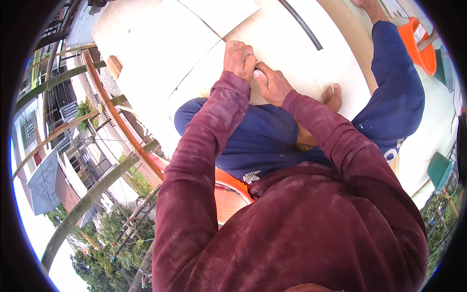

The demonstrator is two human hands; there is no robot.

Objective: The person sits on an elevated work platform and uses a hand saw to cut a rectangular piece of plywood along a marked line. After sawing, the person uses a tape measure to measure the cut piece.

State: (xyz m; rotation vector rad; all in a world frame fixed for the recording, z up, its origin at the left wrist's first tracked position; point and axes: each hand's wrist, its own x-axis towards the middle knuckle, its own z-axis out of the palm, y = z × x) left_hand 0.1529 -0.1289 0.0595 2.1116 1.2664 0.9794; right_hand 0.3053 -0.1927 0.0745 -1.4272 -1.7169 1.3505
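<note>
On the near right, a bare foot (332, 99) is resting on the white surface (304, 70). Just farther, the left hand (239, 59) and right hand (273, 86) are clenching side by side around a dark piece (257, 68), mostly hidden between them. A slipping grip could be driving one hand into the other, so close are they sitting. Farther right, a black tube (302, 24) is lying apart from them.

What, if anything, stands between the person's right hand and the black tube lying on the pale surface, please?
Nothing visible: only the pale surface shows between the right hand and the black tube. That hand is occupied, though, with a mostly hidden dark piece beside the left hand.
</note>
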